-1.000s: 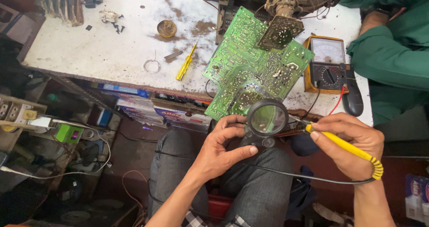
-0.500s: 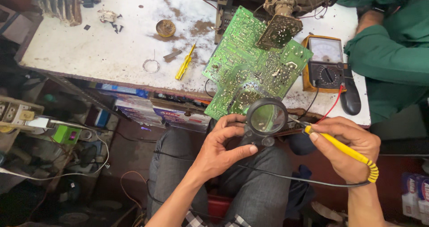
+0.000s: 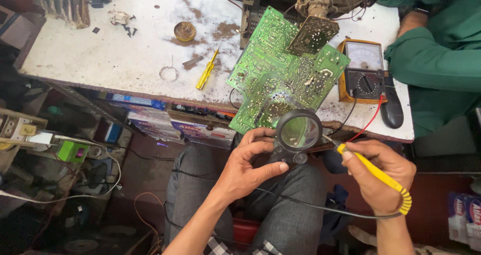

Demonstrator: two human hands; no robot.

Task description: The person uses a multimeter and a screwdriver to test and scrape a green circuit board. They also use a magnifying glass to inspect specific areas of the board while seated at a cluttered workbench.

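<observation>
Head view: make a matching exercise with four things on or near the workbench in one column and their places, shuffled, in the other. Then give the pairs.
Things:
1. magnifying glass
2. yellow soldering iron
3. yellow screwdriver
4. multimeter

Places:
A. lying on the white table, left of the green circuit board
B. in the left hand, over the board's near edge
C. on the table, right of the board
D. in the right hand, tip toward the lens

Pairs: 1-B, 2-D, 3-A, 4-C
</observation>
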